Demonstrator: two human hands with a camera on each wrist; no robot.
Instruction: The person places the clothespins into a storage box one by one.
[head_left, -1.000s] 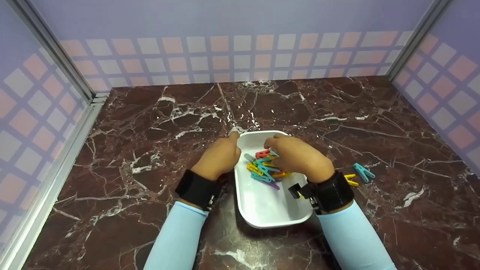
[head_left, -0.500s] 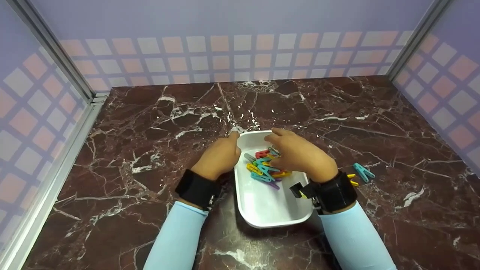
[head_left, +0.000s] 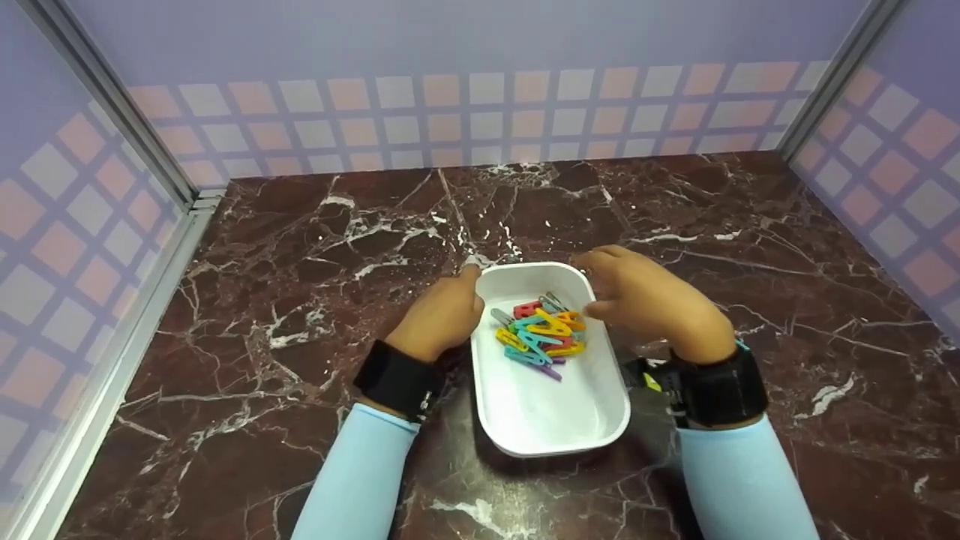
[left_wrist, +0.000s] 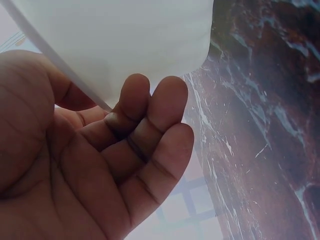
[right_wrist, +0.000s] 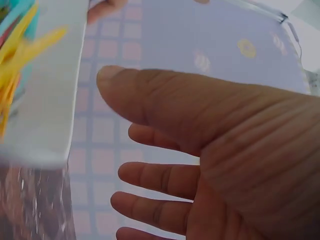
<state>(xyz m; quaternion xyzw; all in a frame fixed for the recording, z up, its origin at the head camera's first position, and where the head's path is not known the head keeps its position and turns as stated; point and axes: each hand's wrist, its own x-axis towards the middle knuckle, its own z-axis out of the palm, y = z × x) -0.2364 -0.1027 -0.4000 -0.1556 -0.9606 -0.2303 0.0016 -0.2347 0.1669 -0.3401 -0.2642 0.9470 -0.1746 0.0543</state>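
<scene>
A white plastic tray sits mid-table with a heap of coloured clothespins toward its far half, yellow, teal, red and purple among them. My left hand grips the tray's left rim; in the left wrist view its curled fingertips press the outer wall. Just past the right rim is my right hand, fingers spread and holding nothing. The right wrist view shows its thumb and fingers apart from the tray wall. A sliver of a teal clothespin shows behind the right wrist.
Dark red marble-patterned tabletop extends around the tray, with small white flecks beyond it. A tiled lilac wall closes off the back, and side panels stand left and right.
My right hand has moved right, out of the tray, uncovering a yellow clothespin on the heap. It now covers most of where loose clothespins lay on the right. My left hand keeps its grip.
</scene>
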